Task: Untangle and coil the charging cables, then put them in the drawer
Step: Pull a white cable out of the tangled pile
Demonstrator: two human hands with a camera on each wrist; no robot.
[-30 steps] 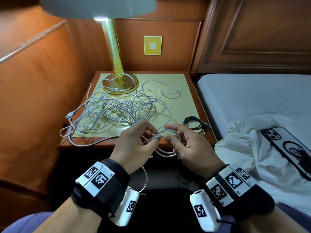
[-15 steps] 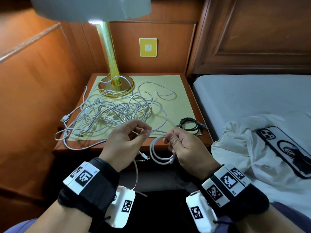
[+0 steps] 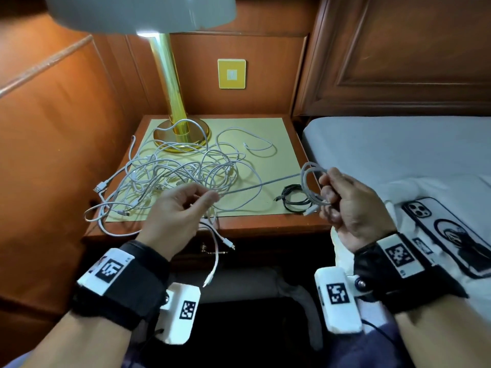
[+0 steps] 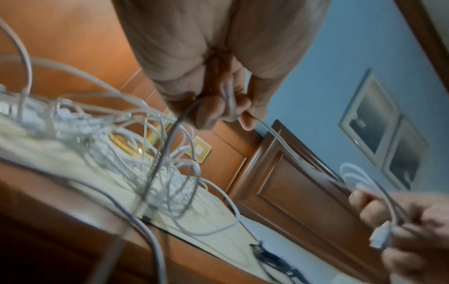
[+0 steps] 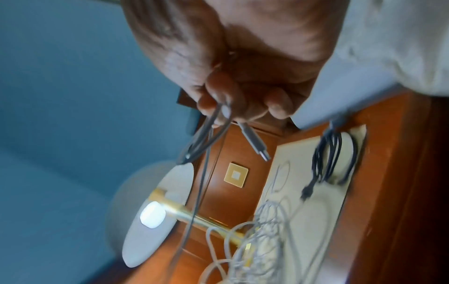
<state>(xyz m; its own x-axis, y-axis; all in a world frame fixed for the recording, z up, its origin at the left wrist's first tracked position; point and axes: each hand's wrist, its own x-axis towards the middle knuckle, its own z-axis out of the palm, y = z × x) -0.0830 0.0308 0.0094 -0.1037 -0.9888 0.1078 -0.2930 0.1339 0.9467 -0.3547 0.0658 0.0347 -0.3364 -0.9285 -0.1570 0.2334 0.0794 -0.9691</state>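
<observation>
A tangle of white cables (image 3: pixel 175 176) lies on the yellow mat of the nightstand (image 3: pixel 265 227). My right hand (image 3: pixel 342 200) grips a small coil of white cable (image 3: pixel 309 179) above the nightstand's right edge, its plug (image 5: pixel 255 142) sticking out below the fingers. From the coil a taut strand (image 3: pixel 260 185) runs left to my left hand (image 3: pixel 186 208), which pinches it between thumb and fingers. The left wrist view shows that strand (image 4: pixel 279 136) leaving my left fingertips. Loose cable ends (image 3: pixel 218 251) hang over the nightstand's front. A coiled black cable (image 3: pixel 292 197) lies at the mat's right front corner.
A brass lamp (image 3: pixel 178 128) stands at the back left of the nightstand, with cable looped round its base. A bed (image 3: pixel 398 150) with a white cloth (image 3: pixel 398 192) and a phone (image 3: pixel 451 229) is at the right. Wood panelling closes the left and back.
My right hand has carried the coil up and to the right, away from my left hand. The strand between my hands has drawn out straight and taut.
</observation>
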